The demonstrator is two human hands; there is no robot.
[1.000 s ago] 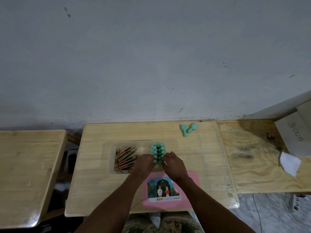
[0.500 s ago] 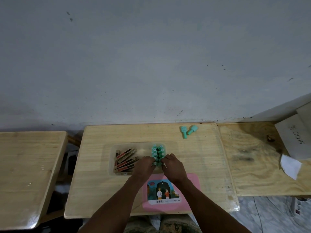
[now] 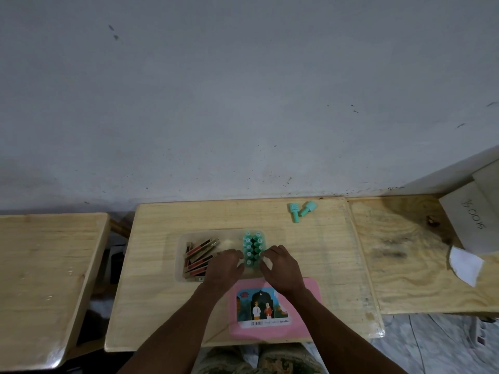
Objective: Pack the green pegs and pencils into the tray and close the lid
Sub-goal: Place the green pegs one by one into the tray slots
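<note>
A clear tray (image 3: 180, 261) sits mid-desk (image 3: 151, 292), with a pink lid (image 3: 305, 317) lying flat just in front of it, picture side up. The left hand (image 3: 225, 268) and right hand (image 3: 280, 265) rest over the tray's near right part, one on each side of a block of green pegs (image 3: 252, 247) standing upright in two rows; about ten caps show, the nearest ones partly covered. The fingers (image 3: 266, 255) of both hands curl loosely toward the block's near end; whether they grip a peg or only touch it cannot be told. Pencils (image 3: 199, 252) lie in the tray's left part in a loose slanted pile, roughly seven, the right ends hidden under the left hand. Two loose pegs (image 3: 301, 211) lie on their sides near the desk's far right corner, touching at an angle, well apart from the tray. The right forearm crosses the lid's far edge.

A second desk (image 3: 40, 279) stands to the left across a dark gap. A plywood board (image 3: 405, 265) butts against the right side, carrying a cardboard box (image 3: 469, 222) and a white paper scrap (image 3: 465, 264). Bare wood lies open behind the tray up to the wall (image 3: 243, 90).
</note>
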